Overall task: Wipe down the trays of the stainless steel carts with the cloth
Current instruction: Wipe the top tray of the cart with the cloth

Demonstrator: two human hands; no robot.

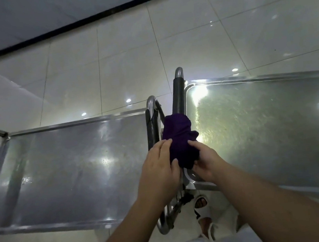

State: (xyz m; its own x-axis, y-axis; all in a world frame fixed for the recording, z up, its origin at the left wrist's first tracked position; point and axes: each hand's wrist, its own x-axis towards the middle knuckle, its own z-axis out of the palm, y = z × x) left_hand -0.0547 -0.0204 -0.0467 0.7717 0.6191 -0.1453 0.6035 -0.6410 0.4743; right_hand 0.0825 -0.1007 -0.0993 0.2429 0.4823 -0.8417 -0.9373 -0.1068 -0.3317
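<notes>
Hands, left and right, both grip bunched dark purple cloth (fingers curled round it) between two stainless steel cart trays.

Dim, cool-toned pic w/ overhead lights showing as small bright spots on the glossy floor tiles. Strong glare pooled on the right tray near its left corner — softer sheen on the left tray. Wide-angle bend curved the edges; arms at bottom looked soft, slightly blurred.

Both forearms reaching forward, left hand and right hand close together, fingers curled in a grip
</notes>
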